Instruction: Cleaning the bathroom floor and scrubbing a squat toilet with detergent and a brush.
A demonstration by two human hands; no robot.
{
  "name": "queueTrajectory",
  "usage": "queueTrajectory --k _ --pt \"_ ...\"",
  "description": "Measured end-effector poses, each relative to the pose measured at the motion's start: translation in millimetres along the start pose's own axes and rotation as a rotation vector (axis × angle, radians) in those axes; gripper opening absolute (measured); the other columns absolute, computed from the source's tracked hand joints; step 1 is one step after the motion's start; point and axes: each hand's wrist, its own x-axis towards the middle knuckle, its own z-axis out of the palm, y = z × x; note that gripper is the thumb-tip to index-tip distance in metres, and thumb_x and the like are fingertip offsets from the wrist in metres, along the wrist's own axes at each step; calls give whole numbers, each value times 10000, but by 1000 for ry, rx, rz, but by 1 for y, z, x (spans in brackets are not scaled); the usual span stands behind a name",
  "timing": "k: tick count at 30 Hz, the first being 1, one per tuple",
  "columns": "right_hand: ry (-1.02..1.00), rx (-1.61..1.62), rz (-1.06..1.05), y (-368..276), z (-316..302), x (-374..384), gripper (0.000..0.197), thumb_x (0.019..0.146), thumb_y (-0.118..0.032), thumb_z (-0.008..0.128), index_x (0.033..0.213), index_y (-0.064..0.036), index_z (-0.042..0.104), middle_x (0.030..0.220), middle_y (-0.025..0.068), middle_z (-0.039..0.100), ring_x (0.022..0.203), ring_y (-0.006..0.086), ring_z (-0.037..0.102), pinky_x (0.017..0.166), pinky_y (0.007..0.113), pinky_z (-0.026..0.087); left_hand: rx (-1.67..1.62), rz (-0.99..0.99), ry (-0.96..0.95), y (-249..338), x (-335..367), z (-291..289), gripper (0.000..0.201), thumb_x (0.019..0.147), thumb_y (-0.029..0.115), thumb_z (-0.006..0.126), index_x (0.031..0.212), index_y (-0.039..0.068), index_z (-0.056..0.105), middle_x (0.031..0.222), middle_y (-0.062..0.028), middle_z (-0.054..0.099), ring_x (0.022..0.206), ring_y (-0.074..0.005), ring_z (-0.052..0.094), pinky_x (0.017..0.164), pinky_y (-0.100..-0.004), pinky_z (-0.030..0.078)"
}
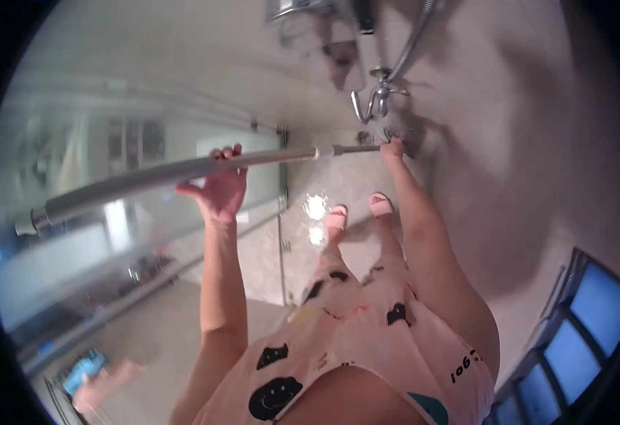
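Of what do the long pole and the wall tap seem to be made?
Pole: grey section looks like matte foam or plastic, without sharp highlights; thinner shaft perhaps metal, with smooth sheen. Wall tap: probably polished chromed metal, with bright highlights.

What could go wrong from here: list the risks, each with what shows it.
1. The pole extends well past the left hand on the side of the glass panel; a careless swing might strike the glass.
2. The right hand grips the pole's thin end close to the metal tap, so a jerk could knock knuckles.
3. The floor shines; if wet, the pink slippers may slip.
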Motion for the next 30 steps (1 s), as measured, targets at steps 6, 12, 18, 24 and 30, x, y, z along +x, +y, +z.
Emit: queueTrajectory --k 6,12,18,24,30 --pt "133 45 -87 -24 23 -3 199 704 -155 560 885 -81 598 856 179 589 839 357 556 737 436 448 51 -494 16 -60 57 -90 713 715 586 529 1177 46 463 1201 -81 469 1219 -220 325 1041 -422 206" --pt "435 206 -95 -23 25 -18 255 643 -50 566 891 -88 610 925 171 542 901 383 494 803 454 423 150 -995 -34 -132 97 -140 554 775 262 538 1273 76 382 1296 -124 381 1132 -294 415 944 -446 323" --pt "492 316 -31 -9 19 -28 465 617 -24 572 1072 -120 577 1125 212 486 1091 431 399 937 438 357 354 -1278 -57 -225 133 -149 641 807 373 520 1334 116 261 1330 -175 302 1189 -362 340 953 -549 300" --pt "479 354 22 -4 16 -20 494 612 -18 571 1096 -119 570 1215 247 413 1161 475 310 979 450 308 227 -1393 -260 -302 209 -152 533 809 484 500 1166 96 427 1234 -192 401 1127 -336 424 873 -579 371" --pt "404 433 -155 -20 7 -15 444 682 -84 568 1123 -72 526 1184 208 459 1141 378 380 982 426 281 914 -1400 -360 -342 243 -159 497 803 462 532 1005 8 521 1036 -127 530 936 -232 550 738 -395 504"
